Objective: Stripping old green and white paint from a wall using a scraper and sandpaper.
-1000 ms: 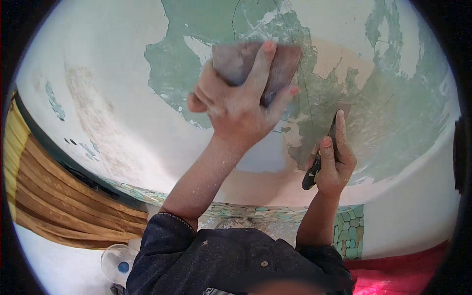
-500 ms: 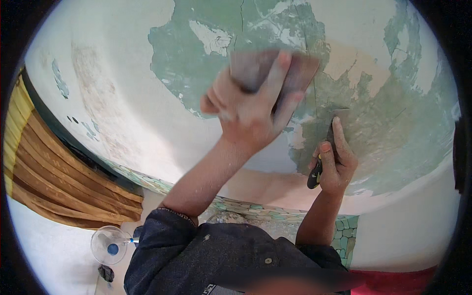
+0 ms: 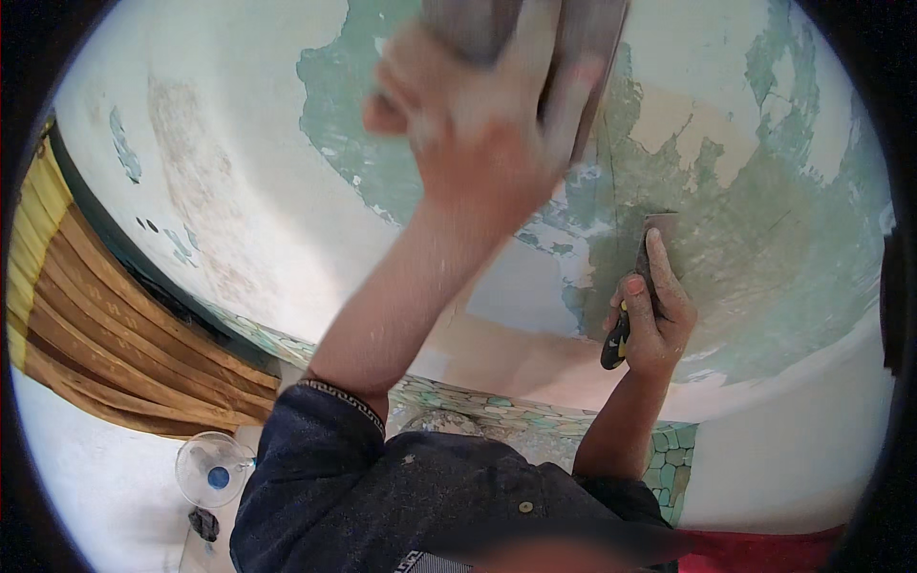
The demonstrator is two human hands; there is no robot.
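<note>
My left hand (image 3: pixel 482 158), blurred by motion, is raised to the upper middle, its fingers closed round a flat rectangular plastering trowel (image 3: pixel 473 29). The trowel's plate is greyish brown and runs past the upper edge of the picture; its handle is mostly hidden by the fingers. Lower on the right, my right hand (image 3: pixel 661 320) grips a putty knife (image 3: pixel 613 350) with a black and yellow handle. Its forefinger lies along the blade, whose tip is at the wall. Dust whitens the right fingers. The wall (image 3: pixel 745 229) has bare green patches amid white coating.
Orange-brown curtains (image 3: pixel 124 334) hang at the left beside a dark frame. A fan with a blue hub (image 3: pixel 218 477) stands at the lower left. Green stone-patterned tiling (image 3: pixel 671 458) borders the wall's foot, and red cloth (image 3: pixel 755 551) lies at the lower right.
My left hand has moved upward with the trowel, uncovering more wall beneath it. My right hand and the putty knife have stayed nearly in place.
</note>
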